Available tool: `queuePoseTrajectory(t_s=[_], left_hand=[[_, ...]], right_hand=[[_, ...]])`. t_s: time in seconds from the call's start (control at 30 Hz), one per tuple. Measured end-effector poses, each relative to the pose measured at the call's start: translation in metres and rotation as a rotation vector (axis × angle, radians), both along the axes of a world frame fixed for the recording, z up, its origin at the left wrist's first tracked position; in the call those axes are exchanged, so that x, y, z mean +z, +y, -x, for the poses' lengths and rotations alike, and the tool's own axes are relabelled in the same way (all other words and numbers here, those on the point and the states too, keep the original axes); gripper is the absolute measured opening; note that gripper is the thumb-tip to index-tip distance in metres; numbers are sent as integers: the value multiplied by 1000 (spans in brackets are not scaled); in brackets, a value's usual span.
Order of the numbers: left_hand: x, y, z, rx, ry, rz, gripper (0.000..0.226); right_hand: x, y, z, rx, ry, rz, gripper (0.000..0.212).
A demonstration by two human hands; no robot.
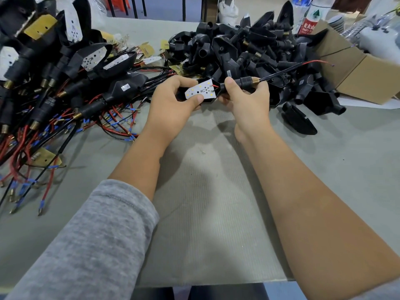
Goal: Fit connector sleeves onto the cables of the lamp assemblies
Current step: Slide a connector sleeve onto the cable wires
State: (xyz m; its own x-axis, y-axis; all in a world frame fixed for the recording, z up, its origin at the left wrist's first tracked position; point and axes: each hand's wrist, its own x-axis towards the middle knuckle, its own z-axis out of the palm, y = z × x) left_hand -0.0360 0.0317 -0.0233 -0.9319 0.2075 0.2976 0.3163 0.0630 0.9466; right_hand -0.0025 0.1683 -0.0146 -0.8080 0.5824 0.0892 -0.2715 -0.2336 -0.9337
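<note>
A black lamp housing (207, 98) with a white LED board (200, 90) seated in its open face is held above the middle of a grey table (216, 213). The left hand (173, 100) grips the housing's wide end, thumb pressing on the board's lower edge. The right hand (244, 94) pinches the ribbed black connector sleeve (243, 80) at the housing's narrow neck, thumb on top. A brass threaded tip (255, 80) shows just beyond the sleeve.

One black cable (287, 71) leaves the sleeve and runs up and to the right, ending in a bare red wire (316, 61). Housing, sleeve and cable share one long axis, running left to right and rising slightly. The sleeve lies on the right-hand side, so the right hand is the nearer one to seat it, probably by pushing leftward along that axis toward the neck.

One assembly is in hand. To the left lies a pile of wired lamps (65, 83), too tangled to count. Behind and right is a heap of empty black housings (249, 50), also uncountable, beside one cardboard box (357, 72). One loose housing (299, 120) lies apart on the table.
</note>
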Motion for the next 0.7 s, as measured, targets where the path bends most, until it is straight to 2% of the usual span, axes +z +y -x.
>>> queuePoseTrajectory(t_s=[0.07,0.2,0.27,0.33,0.47,0.57,0.6,0.7], left_hand=[[-1,1,-1,10,-25,-47,23],[-1,0,-4,-7,-51,-181,49],[0,-2,-4,-6,-68,-208,52],[1,0,-4,33,-108,-250,50],[5,0,2,159,-327,-496,41],[8,-1,5,139,-399,-569,11],[9,-1,5,141,-407,-589,12],[10,-3,6,140,-456,-631,15]], right_hand=[[0,0,0,8,13,5,28],[0,0,0,27,24,28,27],[-1,-1,0,40,31,31,27],[-1,-1,-1,68,44,25,26],[-1,-3,-3,156,54,45,24],[0,-5,-4,193,7,39,12],[2,-5,-4,202,-11,58,7],[3,-2,-3,205,-82,128,22]])
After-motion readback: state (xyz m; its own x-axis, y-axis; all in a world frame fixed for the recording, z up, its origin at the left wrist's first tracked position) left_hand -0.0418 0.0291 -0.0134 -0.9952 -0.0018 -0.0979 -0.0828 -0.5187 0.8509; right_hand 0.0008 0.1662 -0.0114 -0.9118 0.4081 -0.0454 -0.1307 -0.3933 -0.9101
